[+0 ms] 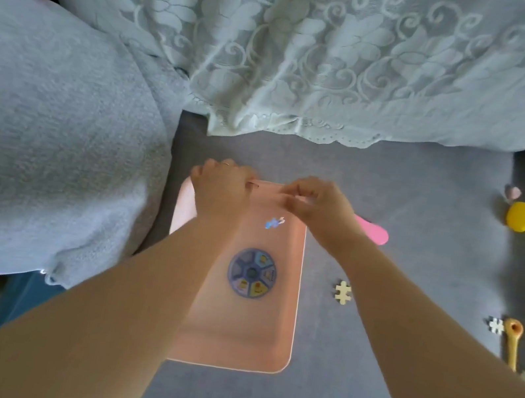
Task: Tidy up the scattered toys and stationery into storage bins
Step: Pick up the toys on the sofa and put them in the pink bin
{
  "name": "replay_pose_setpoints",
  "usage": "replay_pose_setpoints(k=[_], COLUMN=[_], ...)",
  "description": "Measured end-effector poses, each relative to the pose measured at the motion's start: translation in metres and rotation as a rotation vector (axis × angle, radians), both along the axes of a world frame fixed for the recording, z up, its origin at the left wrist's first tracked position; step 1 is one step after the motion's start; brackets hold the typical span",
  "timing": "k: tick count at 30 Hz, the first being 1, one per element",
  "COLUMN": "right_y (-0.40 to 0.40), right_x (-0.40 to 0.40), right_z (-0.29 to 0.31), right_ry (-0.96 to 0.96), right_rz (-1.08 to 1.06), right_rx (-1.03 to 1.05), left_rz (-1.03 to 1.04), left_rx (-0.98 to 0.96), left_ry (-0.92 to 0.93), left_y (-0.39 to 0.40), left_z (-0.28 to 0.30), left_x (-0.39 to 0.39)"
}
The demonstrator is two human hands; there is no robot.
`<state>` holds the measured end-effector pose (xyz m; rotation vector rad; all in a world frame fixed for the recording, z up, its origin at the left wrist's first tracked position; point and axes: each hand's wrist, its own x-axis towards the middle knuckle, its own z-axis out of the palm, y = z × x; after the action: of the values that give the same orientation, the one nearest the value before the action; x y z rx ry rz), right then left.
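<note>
From the head camera, your left hand (217, 188) and right hand (314, 204) meet at the far rim of the pink bin (282, 323), which sits on the grey floor (406, 223) at the centre of the frame. Both hands have their fingers curled and seem to pinch something small over that rim, but it is too blurred to name. I judge you hold it there so that it drops inside the bin rather than beside it.

Already lying in the bin are a round blue wheel toy (253, 273) and, nearer your hands, a small blue piece (273, 223).

A pink flat toy (374, 232) pokes out from behind your right wrist. Still scattered at the right of the frame are a yellow round toy (523, 217), a pale puzzle piece (342, 292), a second puzzle piece (495, 325) and a tan spoon (512, 341). These remain to be gathered.

A lace bedspread (296, 48) hangs across the top of the frame.
</note>
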<state>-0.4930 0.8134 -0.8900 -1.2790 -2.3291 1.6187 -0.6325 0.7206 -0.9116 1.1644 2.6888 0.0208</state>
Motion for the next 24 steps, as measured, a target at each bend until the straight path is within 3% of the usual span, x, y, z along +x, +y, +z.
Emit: replay_pose_setpoints(k=[2, 4, 7, 11, 13, 17, 20, 24], right_y=[0.008, 0.02, 0.028, 0.032, 0.034, 0.033, 0.017, -0.013], right_x=[0.013, 0.025, 0.05, 0.068, 0.07, 0.067, 0.062, 0.065], right_z=[-0.005, -0.017, -0.04, -0.054, -0.05, -0.019, 0.013, 0.022], right_ry=[-0.047, -0.239, -0.652, -0.762, -0.701, -0.208, -0.036, -0.073], right_rz=[-0.208, -0.37, -0.22, -0.128, -0.252, -0.513, -0.391, -0.169], right_rx=[0.112, 0.213, 0.299, 0.424, 0.352, 0.181, 0.206, 0.234], left_rz=[-0.042, -0.068, -0.06, -0.044, -0.011, 0.006, 0.037, 0.148], left_rx=[0.02, 0.028, 0.018, 0.021, 0.065, 0.265, 0.401, 0.515], left_ry=[-0.037, -0.051, -0.051, 0.0, -0.007, 0.001, 0.062, 0.069], left_y=[0.013, 0.024, 0.038, 0.053, 0.053, 0.039, 0.021, -0.001], left_z=[0.003, 0.004, 0.002, -0.001, -0.002, 0.004, 0.018, 0.037], left_x=[0.004, 0.013, 0.021, 0.026, 0.033, 0.053, 0.077, 0.114])
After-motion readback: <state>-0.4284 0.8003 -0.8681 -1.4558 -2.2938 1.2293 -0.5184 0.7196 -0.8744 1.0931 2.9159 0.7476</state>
